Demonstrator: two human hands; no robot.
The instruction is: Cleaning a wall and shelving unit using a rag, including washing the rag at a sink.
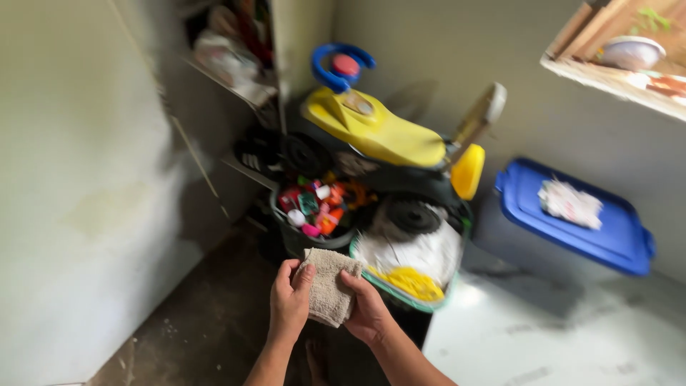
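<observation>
Both forearms reach up fr. bottom edge, left hand & right hand w/ fingers pinching beige cloth betw. them, toy bucket just beyond.

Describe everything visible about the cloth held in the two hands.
The cloth is a small beige-grey rag with a nubby, towel-like weave, folded or bunched into a rough rectangle, its lower edge hanging loose. The left hand pinches its left edge, thumb on top; the right hand holds the right edge, thumb across the front. It is held up in the air, in front of a dark bucket of small colourful toys, touching nothing but the hands. Slight blur hides finer detail.
</observation>
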